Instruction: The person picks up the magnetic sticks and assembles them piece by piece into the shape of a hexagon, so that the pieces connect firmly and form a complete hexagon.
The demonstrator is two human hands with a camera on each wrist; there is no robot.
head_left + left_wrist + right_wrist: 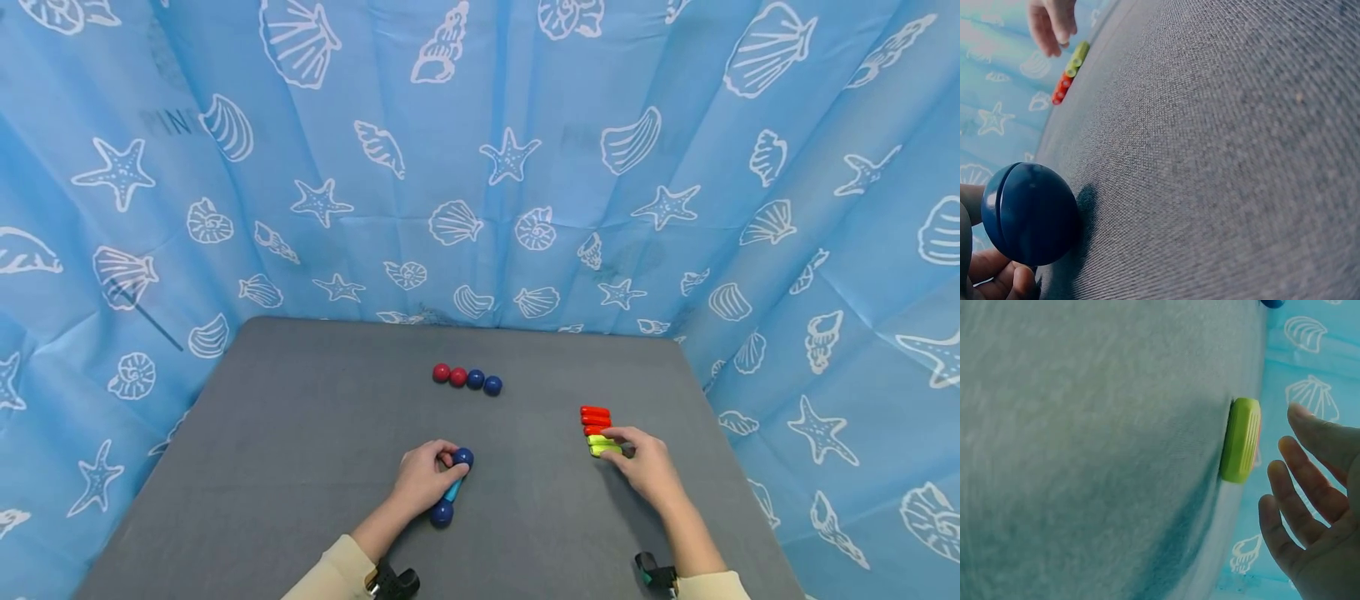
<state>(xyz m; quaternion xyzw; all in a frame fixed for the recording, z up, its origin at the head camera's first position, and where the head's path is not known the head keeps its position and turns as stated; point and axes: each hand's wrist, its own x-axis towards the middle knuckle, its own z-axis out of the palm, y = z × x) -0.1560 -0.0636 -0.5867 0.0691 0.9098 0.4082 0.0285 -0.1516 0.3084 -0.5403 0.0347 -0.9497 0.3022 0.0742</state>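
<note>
My left hand (442,468) grips a short light-blue rod (452,490) with a dark blue ball on each end, one at the fingertips (462,457) and one nearer me (441,512). The left wrist view shows one blue ball (1029,212) close up on the grey table (1222,156), with my fingers (997,278) curled behind it. My right hand (622,446) hovers with straight fingers beside two lime-green sticks (603,446). In the right wrist view a green stick's end (1240,440) is a small gap away from the fingers (1297,487).
Several orange sticks (595,417) lie just beyond the green ones. Two red balls (449,375) and two blue balls (483,382) form a row at the table's (300,433) far middle. A blue seashell-print curtain (480,167) surrounds the table.
</note>
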